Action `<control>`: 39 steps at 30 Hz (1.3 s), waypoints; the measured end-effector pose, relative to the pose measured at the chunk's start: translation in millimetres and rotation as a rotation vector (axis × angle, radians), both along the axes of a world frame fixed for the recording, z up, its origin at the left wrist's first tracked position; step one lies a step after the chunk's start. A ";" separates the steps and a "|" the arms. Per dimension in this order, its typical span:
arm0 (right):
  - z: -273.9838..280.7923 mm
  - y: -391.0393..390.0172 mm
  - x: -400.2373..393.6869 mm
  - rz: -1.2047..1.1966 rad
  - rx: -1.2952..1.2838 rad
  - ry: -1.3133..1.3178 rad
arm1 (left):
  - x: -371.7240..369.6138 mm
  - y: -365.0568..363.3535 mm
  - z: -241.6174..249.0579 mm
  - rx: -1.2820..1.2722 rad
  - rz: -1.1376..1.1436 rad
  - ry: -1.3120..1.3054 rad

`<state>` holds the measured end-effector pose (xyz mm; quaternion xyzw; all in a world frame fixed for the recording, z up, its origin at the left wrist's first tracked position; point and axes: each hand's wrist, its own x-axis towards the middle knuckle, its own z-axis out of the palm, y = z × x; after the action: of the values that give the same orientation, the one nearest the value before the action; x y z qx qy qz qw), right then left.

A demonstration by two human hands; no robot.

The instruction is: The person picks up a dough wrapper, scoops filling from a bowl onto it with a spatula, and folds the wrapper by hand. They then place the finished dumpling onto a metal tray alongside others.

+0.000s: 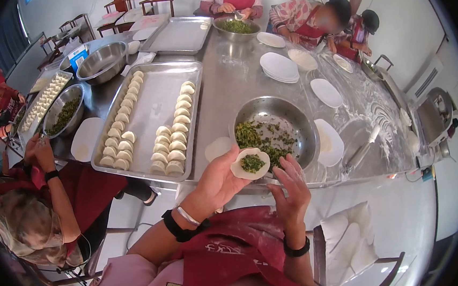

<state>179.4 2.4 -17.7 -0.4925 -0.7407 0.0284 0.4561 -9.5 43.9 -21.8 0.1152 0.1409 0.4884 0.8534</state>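
A round dumpling wrapper [236, 170] lies across the fingers of my left hand [216, 180], with my thumb up at its edge. Chopped green filling [252, 164] is heaped in the middle of the wrapper, which is still unfolded. Just to the right, my right hand [291, 189] is raised with its floury fingers apart and holds nothing. Behind both hands stands a steel bowl [305, 121] with more green filling along its bottom and left side. A pale round wrapper [219, 149] rests on the table by the bowl's left side.
A large metal tray [148, 111] at left carries rows of folded dumplings [178, 147]. White plates [326, 92] line the table's right half, near a floury patch [368, 100]. A co-worker [35, 212] sits close on my left; others work across the table.
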 end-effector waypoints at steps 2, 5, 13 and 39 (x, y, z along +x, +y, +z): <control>3.5 -0.5 -5.2 0.043 0.052 0.011 | 1.6 -4.8 2.5 0.007 -0.035 0.013; 3.4 2.3 -8.3 0.106 0.122 0.025 | 5.3 -12.7 7.8 0.053 -0.050 0.076; 12.1 6.0 -16.2 0.092 0.079 0.139 | 8.1 -24.9 8.6 0.352 -0.057 0.360; -2.9 -8.0 -46.4 -0.048 -0.229 0.853 | 18.5 -37.5 12.4 0.479 0.425 0.653</control>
<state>133.0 -5.7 -20.5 -0.5009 -0.4668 0.3003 0.6641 9.0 6.4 -9.5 0.4257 0.3060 0.6097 0.5944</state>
